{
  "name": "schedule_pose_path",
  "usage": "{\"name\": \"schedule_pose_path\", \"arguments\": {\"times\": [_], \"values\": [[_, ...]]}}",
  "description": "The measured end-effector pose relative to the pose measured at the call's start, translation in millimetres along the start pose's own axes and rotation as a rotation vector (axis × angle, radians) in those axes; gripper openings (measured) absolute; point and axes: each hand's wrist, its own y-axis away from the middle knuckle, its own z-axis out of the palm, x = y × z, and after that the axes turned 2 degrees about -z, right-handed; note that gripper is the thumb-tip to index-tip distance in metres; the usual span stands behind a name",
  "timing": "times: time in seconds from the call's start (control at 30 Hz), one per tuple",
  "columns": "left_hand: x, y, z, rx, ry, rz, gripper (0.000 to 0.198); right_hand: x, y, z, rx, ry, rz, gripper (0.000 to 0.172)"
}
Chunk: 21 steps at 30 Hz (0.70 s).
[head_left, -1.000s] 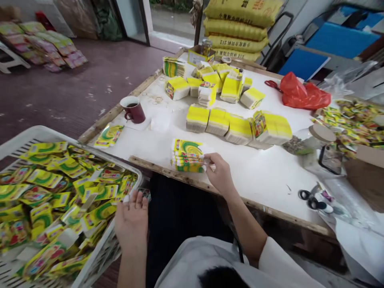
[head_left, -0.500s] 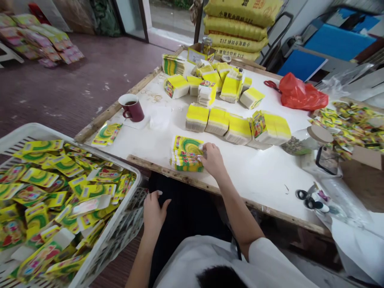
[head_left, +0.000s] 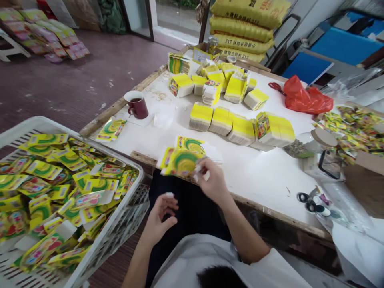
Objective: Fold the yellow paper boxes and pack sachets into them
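Between the thumb and fingers of my right hand is a flat yellow-and-green printed carton, held by its right end over the table's front edge. Behind it, a small pile of like cartons lies on the white table, partly covered by the held one. My left hand hovers above my lap with its fingers apart and curved, holding nothing. A white covering sits on one of its fingertips. To its left stands a white plastic basket full of small yellow-and-green boxes.
Stacked yellow cartons form a row mid-table, with more bundles behind. A maroon mug of dark liquid stands at the left. Rightward are a red plastic bag, a jar, a phone and black-handled scissors.
My right hand has lifted a carton off the pile and brought it toward me. My left hand has moved slightly right, its fingers turned inward. The whole view has shifted a little.
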Motion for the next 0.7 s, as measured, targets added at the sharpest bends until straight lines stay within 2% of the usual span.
{"name": "schedule_pose_path", "arguments": {"times": [0.07,0.13,0.23,0.37,0.57,0.7], "values": [[12,-14,6.2,0.175,0.236,0.222,0.074,-11,16,21,-0.194,-0.088,-0.030,0.014],[26,-26,11.2,0.324,0.395,0.384,0.075,-18,31,41,-0.350,-0.162,-0.052,0.017],[44,-36,14.8,0.395,0.476,0.480,0.072,-22,46,59,-0.391,-0.253,-0.026,0.019],[57,-38,18.2,0.474,0.536,0.440,0.067,-24,56,66,-0.355,-0.334,0.037,0.018],[64,-38,18.9,0.559,0.568,0.295,0.083,-30,69,73,-0.411,-0.350,0.083,0.016],[67,-35,16.5,0.518,0.582,0.264,0.083,-32,71,74,-0.446,-0.350,0.075,0.017]]}}
